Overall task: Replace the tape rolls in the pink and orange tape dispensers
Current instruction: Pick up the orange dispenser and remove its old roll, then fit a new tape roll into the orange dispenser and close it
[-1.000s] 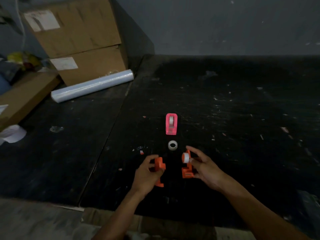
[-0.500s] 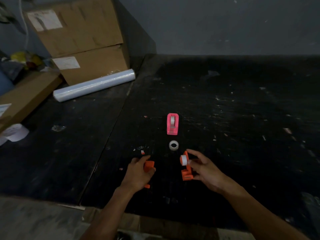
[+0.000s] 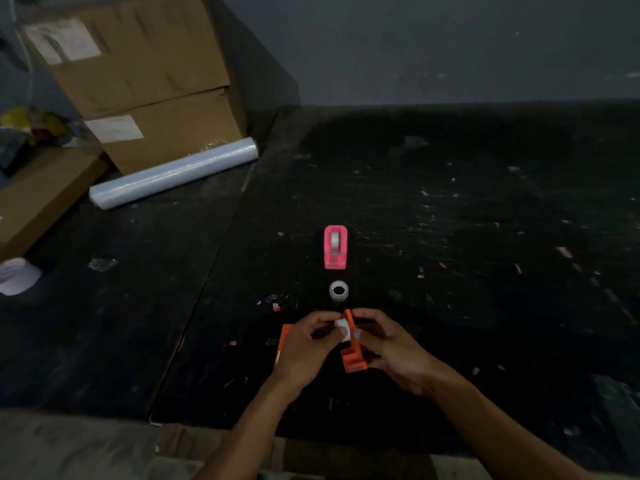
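The pink tape dispenser [image 3: 335,247] stands on the dark table with a roll inside it. Just in front of it lies a loose white tape roll [image 3: 338,291]. My right hand [image 3: 388,348] holds one orange dispenser half [image 3: 353,360] upright above the table, with a small white tape roll [image 3: 343,330] sitting on its hub. My left hand [image 3: 304,346] has come up against it, fingertips pinching that white roll. The other orange half [image 3: 284,337] lies on the table at the left edge of my left hand, partly hidden by it.
Stacked cardboard boxes [image 3: 145,81] and a roll of clear stretch film [image 3: 173,173] sit at the back left. A white paper roll [image 3: 17,275] lies at the far left. Small scraps dot the table [image 3: 450,237]; its front edge runs below my forearms.
My left hand has put its orange half down on the table and moved right onto the white roll. My right hand stayed in place with its half.
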`<state>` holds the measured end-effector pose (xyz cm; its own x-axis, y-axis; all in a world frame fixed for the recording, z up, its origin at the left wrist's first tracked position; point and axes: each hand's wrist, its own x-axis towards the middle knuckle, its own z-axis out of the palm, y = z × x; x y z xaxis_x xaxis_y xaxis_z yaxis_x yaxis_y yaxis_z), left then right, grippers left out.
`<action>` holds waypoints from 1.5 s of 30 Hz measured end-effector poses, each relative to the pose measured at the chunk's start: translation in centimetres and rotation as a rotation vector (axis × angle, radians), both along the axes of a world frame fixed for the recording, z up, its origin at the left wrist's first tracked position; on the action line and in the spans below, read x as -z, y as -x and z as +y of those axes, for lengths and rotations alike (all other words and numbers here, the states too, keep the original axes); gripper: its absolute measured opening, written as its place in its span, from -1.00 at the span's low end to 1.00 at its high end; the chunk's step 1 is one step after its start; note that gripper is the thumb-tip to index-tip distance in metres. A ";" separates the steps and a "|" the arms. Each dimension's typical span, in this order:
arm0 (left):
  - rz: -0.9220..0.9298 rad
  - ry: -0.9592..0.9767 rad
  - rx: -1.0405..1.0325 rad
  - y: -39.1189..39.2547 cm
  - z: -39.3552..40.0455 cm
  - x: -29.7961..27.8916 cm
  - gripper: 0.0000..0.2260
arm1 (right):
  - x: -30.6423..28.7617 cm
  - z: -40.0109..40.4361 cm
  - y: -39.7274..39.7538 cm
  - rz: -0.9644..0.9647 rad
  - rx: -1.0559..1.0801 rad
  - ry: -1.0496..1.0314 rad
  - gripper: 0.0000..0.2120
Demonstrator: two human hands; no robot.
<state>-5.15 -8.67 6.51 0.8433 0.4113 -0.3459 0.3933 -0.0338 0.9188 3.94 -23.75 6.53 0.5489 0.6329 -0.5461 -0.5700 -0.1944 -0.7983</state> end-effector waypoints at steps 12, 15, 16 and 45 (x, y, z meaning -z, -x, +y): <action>0.082 -0.810 0.495 0.6 -0.3 2.1 -0.74 | -0.9 -2.7 -4.8 0.043 0.453 -0.017 -0.69; 0.104 -0.923 0.591 0.7 -0.8 2.8 -0.70 | -1.8 -3.6 -5.2 0.051 0.506 -0.055 -0.68; 0.105 -0.941 0.602 0.6 -0.9 2.9 -0.69 | -1.7 -3.8 -5.4 0.050 0.525 -0.058 -0.67; 0.022 -0.574 0.321 -10.3 1.7 1.5 -0.88 | -1.2 -5.6 -4.9 0.078 0.559 -0.027 -0.67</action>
